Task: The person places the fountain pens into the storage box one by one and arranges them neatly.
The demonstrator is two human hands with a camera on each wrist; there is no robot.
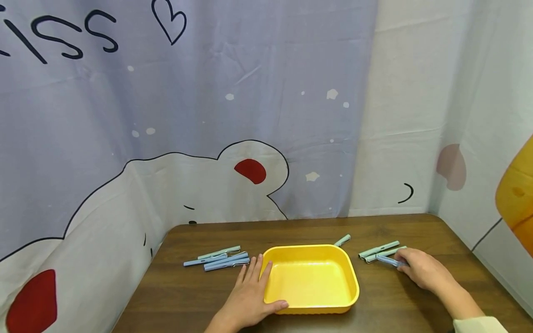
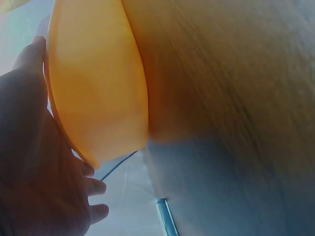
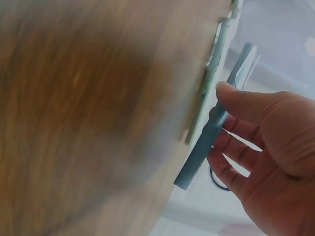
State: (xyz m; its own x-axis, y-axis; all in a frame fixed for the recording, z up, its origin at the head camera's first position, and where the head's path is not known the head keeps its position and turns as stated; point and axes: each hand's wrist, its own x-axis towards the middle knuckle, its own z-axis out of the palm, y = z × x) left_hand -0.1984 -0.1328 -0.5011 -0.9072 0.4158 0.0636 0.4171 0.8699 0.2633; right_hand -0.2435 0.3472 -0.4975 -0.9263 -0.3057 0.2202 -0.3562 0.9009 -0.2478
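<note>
My left hand [image 1: 247, 296] rests along the left side of a yellow plastic tray [image 1: 310, 286], fingers extended over its rim and thumb across the near left corner. In the left wrist view, the tray's outer wall [image 2: 98, 83] lies beside the palm. At the right, my right hand [image 1: 426, 270] pinches a blue pen [image 1: 389, 261] between thumb and fingers. The right wrist view shows this pen [image 3: 206, 140] slanting across the fingertips, its clip at the upper end. Two green pens [image 1: 379, 249] lie just left of the right hand. Nothing is inside the tray.
Left of the tray, a green pen [image 1: 220, 252] and several blue pens [image 1: 226, 263] lie in a loose group. Another green pen [image 1: 343, 240] is partly hidden behind the tray's far right corner. A printed curtain [image 1: 250, 101] hangs behind the brown wooden table [image 1: 175, 296].
</note>
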